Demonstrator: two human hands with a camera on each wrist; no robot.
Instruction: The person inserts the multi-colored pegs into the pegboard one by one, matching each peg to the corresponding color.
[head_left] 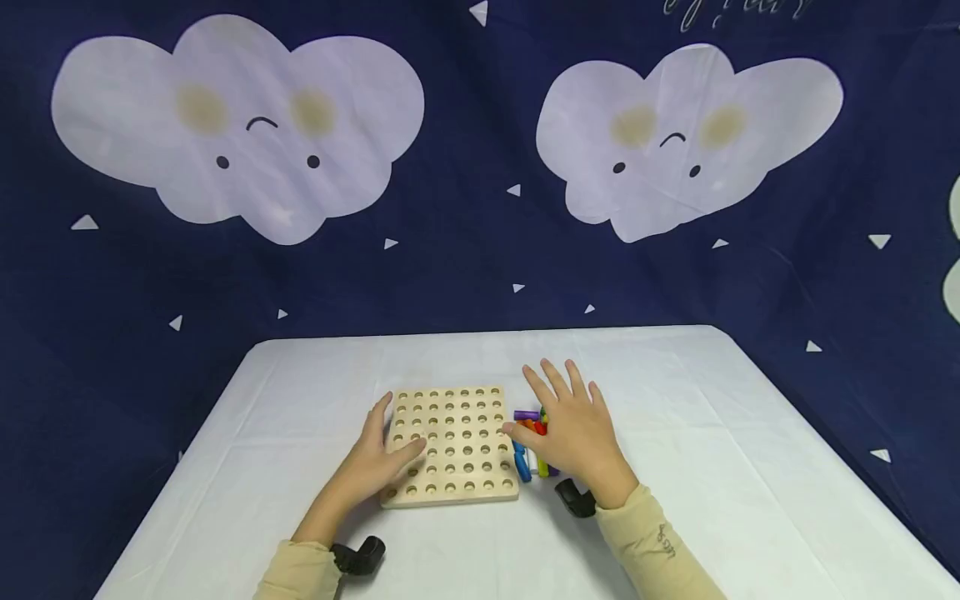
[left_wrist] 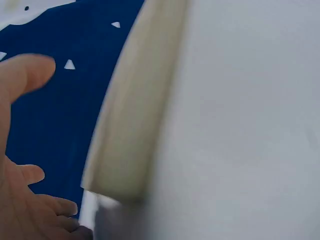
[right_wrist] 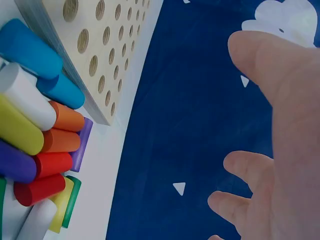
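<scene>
A wooden peg board (head_left: 454, 443) with rows of empty holes lies flat on the white table (head_left: 675, 467). My left hand (head_left: 384, 454) rests on the board's left part, fingers straight. A pile of coloured pegs (head_left: 529, 446) lies against the board's right edge; blue, white, yellow, orange, red and purple pegs (right_wrist: 35, 130) show close up beside the board (right_wrist: 100, 45) in the right wrist view. My right hand (head_left: 572, 429) hovers over the pile with fingers spread, thumb near the pegs, holding nothing. The left wrist view shows the board's edge (left_wrist: 132, 110) blurred and my open left hand (left_wrist: 20, 150).
A dark blue backdrop with white clouds (head_left: 232, 125) hangs behind the table. Black wrist camera mounts (head_left: 360, 556) sit at both sleeves. White tablecloth stretches around the board on all sides.
</scene>
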